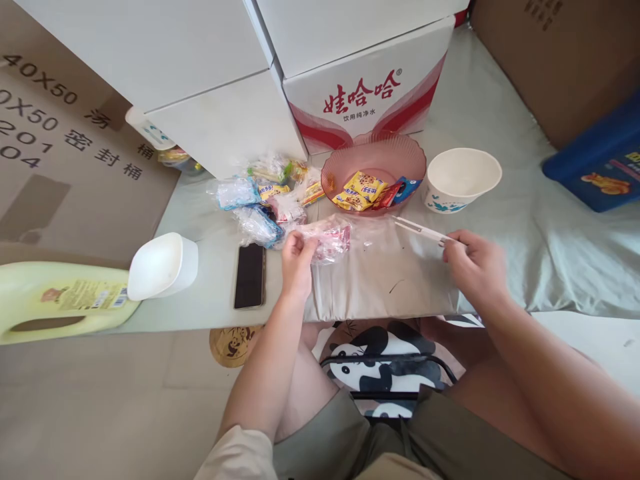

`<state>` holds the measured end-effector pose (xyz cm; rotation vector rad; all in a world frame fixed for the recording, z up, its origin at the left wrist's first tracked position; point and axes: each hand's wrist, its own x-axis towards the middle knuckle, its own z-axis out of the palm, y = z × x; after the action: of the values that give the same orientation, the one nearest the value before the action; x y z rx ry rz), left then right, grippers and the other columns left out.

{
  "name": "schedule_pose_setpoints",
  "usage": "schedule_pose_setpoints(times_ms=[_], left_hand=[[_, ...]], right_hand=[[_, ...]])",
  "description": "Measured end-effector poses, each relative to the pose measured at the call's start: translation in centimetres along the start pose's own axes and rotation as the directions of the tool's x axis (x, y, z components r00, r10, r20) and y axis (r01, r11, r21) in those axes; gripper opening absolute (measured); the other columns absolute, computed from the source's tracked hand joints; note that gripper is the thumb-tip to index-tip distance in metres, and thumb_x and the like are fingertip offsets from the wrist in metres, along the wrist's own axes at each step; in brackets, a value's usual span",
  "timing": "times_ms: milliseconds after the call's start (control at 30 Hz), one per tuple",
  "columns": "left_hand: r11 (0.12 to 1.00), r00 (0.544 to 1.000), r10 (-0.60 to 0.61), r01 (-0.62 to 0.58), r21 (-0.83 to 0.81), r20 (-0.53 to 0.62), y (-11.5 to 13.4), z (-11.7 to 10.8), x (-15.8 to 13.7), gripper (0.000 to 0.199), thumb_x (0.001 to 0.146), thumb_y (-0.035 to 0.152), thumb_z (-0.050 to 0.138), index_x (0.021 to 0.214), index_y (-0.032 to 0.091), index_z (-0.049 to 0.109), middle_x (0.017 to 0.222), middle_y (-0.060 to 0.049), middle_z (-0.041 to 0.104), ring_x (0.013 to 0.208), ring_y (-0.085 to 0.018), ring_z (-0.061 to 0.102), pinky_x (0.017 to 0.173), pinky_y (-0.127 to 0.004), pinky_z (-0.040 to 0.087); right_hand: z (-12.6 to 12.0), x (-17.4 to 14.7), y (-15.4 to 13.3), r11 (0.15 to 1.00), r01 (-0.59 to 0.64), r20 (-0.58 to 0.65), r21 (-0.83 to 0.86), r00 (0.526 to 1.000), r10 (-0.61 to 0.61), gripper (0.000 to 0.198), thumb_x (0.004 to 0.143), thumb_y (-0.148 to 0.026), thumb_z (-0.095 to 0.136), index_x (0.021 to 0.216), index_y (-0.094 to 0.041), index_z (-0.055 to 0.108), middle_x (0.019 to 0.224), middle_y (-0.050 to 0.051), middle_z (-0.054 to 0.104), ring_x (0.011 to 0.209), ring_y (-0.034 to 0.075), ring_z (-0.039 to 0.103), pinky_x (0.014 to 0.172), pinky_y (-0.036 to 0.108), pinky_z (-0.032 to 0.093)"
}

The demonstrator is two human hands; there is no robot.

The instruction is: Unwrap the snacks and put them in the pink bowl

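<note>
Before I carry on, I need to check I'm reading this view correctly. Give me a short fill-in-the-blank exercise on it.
1. The slim white tool is in the right hand; crinkled plastic is in the ____ hand.
2. The pink bowl holds yellow packets, a red packet and a ____ one.
3. Below the snack pile lies a flat black ____.
4. The paper cup stands on the bowl's ____ side in the picture.

Missing words: left; blue; phone; right.

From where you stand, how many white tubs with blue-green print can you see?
2. One tub stands right of the pink bowl; another tub is at upper left, beside the brown carton. More could be hidden.
</note>
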<state>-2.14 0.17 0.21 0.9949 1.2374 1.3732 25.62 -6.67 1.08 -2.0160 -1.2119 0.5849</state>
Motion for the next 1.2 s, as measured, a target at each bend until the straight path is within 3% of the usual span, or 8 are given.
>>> schedule_pose_setpoints(times_ms=[167, 300, 467, 567, 700, 833, 1033, 1200], left_hand=[[0.992, 0.989, -0.124, 0.125, -0.009, 0.076, 0.0, -0.4, 0.4, 0.037, 0.066, 0.044, 0.081, 0.085, 0.021, 0.059, 0.078, 0.002, 0.061, 0.066, -0.009, 0.057, 0.060, -0.020, 0.047], [0.984, 0.998, 0.049, -0.057, 0.168, 0.051, -0.8, -0.3, 0.2, 0.038, 0.070, 0.044, 0.079, 0.099, 0.022, 0.066, 0.099, -0.002, 0.068, 0.092, -0.016, 0.064, 0.085, -0.028, 0.052], [0.889, 0.949, 0.136, -0.244, 0.387, 0.284, -0.9, -0.2, -0.1, 0.047, 0.072, 0.036, 0.078, 0.116, 0.022, 0.067, 0.117, -0.008, 0.067, 0.113, -0.025, 0.062, 0.103, -0.038, 0.046], [0.830, 0.927, 0.152, -0.308, 0.464, 0.344, -1.0, -0.3, -0.1, 0.054, 0.070, 0.027, 0.078, 0.121, 0.022, 0.065, 0.122, -0.009, 0.065, 0.117, -0.026, 0.060, 0.108, -0.040, 0.043], [0.818, 0.931, 0.116, -0.287, 0.499, 0.345, -1.2, -0.4, 0.0, 0.060, 0.069, 0.022, 0.076, 0.127, 0.021, 0.061, 0.127, -0.010, 0.063, 0.118, -0.026, 0.061, 0.105, -0.039, 0.045], [0.838, 0.956, 0.038, -0.188, 0.512, 0.289, -1.0, -0.1, -0.2, 0.057, 0.068, 0.025, 0.078, 0.122, 0.019, 0.062, 0.114, -0.008, 0.069, 0.101, -0.024, 0.066, 0.093, -0.035, 0.051], [0.873, 0.955, 0.017, -0.159, 0.462, 0.297, -0.6, 0.4, -0.5, 0.055, 0.063, 0.024, 0.080, 0.116, 0.019, 0.063, 0.103, -0.004, 0.070, 0.091, -0.021, 0.066, 0.084, -0.030, 0.052], [0.893, 0.953, -0.007, -0.131, 0.431, 0.302, -0.5, 0.5, -0.6, 0.057, 0.063, 0.024, 0.079, 0.117, 0.019, 0.062, 0.104, -0.004, 0.070, 0.090, -0.021, 0.066, 0.082, -0.029, 0.053]], right_hand=[[0.4, -0.2, 0.7, 0.994, 0.023, 0.026, 0.108, 0.999, -0.026, 0.019, 0.078, -0.032, 0.048, 0.065, -0.022, 0.057, 0.050, -0.002, 0.049, 0.047, 0.014, 0.044, 0.048, 0.027, 0.034], [1.2, -1.1, 0.1, 0.987, 0.131, 0.038, 0.093, 0.990, -0.135, 0.022, 0.083, -0.035, 0.047, 0.070, -0.022, 0.059, 0.051, -0.002, 0.051, 0.047, 0.014, 0.046, 0.049, 0.026, 0.036], [2.5, -2.2, -0.5, 0.941, 0.335, 0.201, 0.049, 0.919, -0.338, 0.027, 0.087, -0.040, 0.045, 0.090, -0.023, 0.066, 0.056, 0.000, 0.057, 0.050, 0.016, 0.051, 0.053, 0.027, 0.040], [3.3, -2.7, -0.5, 0.914, 0.403, 0.264, 0.043, 0.878, -0.399, 0.030, 0.090, -0.040, 0.043, 0.099, -0.023, 0.066, 0.061, 0.001, 0.061, 0.053, 0.017, 0.055, 0.055, 0.028, 0.043], [3.7, -3.1, -0.1, 0.898, 0.438, 0.273, 0.044, 0.859, -0.432, 0.033, 0.092, -0.039, 0.041, 0.103, -0.020, 0.065, 0.062, 0.002, 0.061, 0.055, 0.017, 0.058, 0.056, 0.027, 0.044], [3.7, -3.1, 0.1, 0.884, 0.464, 0.250, 0.051, 0.851, -0.461, 0.033, 0.093, -0.037, 0.042, 0.106, -0.020, 0.066, 0.066, 0.003, 0.064, 0.058, 0.017, 0.060, 0.057, 0.026, 0.045], [4.1, -3.1, 0.3, 0.868, 0.496, 0.239, 0.032, 0.839, -0.489, 0.040, 0.093, -0.033, 0.043, 0.120, -0.020, 0.069, 0.073, 0.004, 0.071, 0.054, 0.015, 0.060, 0.056, 0.027, 0.047], [4.2, -2.9, 0.6, 0.854, 0.520, 0.218, 0.018, 0.831, -0.511, 0.041, 0.095, -0.033, 0.042, 0.123, -0.023, 0.070, 0.095, 0.008, 0.076, 0.072, 0.018, 0.069, 0.064, 0.028, 0.053]])
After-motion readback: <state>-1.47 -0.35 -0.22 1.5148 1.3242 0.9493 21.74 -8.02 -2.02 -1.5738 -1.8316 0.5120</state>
